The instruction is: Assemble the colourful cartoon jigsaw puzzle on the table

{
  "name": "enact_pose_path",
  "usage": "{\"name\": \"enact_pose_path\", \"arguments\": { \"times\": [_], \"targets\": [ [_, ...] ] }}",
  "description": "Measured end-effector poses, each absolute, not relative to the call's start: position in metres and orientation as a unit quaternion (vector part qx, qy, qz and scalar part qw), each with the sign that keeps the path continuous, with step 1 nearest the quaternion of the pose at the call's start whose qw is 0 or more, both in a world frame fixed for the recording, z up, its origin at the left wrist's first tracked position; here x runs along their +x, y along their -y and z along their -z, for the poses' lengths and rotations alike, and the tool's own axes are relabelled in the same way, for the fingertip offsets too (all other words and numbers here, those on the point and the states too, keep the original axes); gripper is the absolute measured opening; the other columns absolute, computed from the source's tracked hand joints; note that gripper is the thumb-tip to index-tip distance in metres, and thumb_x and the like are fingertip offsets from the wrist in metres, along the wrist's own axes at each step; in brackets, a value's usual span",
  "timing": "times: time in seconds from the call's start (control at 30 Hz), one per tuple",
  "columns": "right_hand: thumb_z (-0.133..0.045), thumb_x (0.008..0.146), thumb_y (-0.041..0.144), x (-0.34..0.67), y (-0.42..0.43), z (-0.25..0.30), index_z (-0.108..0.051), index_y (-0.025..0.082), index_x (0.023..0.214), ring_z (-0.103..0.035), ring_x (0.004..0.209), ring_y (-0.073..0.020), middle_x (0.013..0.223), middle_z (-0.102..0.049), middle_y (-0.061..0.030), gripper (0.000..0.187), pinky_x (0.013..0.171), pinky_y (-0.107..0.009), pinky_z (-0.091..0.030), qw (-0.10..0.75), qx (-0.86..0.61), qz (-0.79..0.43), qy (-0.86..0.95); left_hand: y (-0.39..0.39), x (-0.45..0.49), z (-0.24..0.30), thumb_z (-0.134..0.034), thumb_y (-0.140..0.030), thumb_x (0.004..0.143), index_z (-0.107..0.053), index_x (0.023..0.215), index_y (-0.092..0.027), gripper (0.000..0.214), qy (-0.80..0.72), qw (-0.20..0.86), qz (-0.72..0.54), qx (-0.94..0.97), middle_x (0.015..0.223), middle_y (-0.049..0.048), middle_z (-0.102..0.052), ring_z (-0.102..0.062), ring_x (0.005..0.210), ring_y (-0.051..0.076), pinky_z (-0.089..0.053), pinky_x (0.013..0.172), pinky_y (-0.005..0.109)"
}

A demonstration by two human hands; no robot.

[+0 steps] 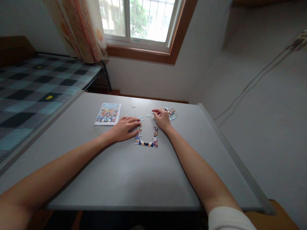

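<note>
A partly joined jigsaw puzzle border (146, 144) lies on the grey table, with its bottom edge and two sides linked up. My left hand (126, 127) rests flat beside the left side, fingers spread and fingertips touching its pieces. Over the upper end of the right side, my right hand (162, 118) pinches a small puzzle piece (152, 112) between thumb and forefinger. A loose puzzle piece (148, 116) lies between the two sides near the top. Just beyond my right hand is a heap of loose puzzle pieces (172, 113), partly hidden by it.
A printed picture sheet (108, 114) lies left of the puzzle on the table (115, 179). One stray puzzle piece (133, 106) sits farther back. A bed with a checked cover (48, 80) stands at left, a window (141, 22) behind, and a wall at right.
</note>
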State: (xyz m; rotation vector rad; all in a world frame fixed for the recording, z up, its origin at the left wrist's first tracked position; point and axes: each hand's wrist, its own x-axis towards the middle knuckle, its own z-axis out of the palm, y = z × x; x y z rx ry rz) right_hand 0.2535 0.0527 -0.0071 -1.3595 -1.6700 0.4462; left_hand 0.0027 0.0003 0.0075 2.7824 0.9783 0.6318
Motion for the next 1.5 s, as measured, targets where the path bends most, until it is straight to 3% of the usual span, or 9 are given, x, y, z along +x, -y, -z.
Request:
{"name": "enact_pose_path", "arguments": {
  "times": [0.87, 1.5],
  "targets": [
    [-0.055, 0.082, 0.016, 0.2495, -0.0493, 0.0047, -0.077, 0.019, 0.086, -0.060, 0.075, -0.0166, 0.085, -0.069, -0.0051, 0.022, 0.083, -0.034, -0.049, 0.405, -0.570, -0.163, 0.696, 0.0002, 0.0027, -0.0088, -0.049, -0.044, 0.097, -0.063, 0.124, -0.025, 0.035, -0.324, 0.063, -0.205, 0.921, 0.136, 0.0065, -0.062, -0.055, 0.129, 0.025, -0.038, 0.107, 0.045],
    [-0.056, 0.083, 0.021, 0.2521, -0.0537, 0.0113, -0.077, 0.020, 0.085, -0.059, 0.074, -0.0179, 0.084, -0.069, -0.0055, 0.021, 0.086, -0.035, -0.049, 0.415, -0.581, -0.121, 0.689, 0.0004, 0.0026, -0.0086, -0.050, -0.044, 0.097, -0.063, 0.127, -0.027, 0.037, -0.324, 0.078, -0.212, 0.919, 0.136, 0.0067, -0.062, -0.054, 0.129, 0.026, -0.038, 0.108, 0.048]
  ]
}}
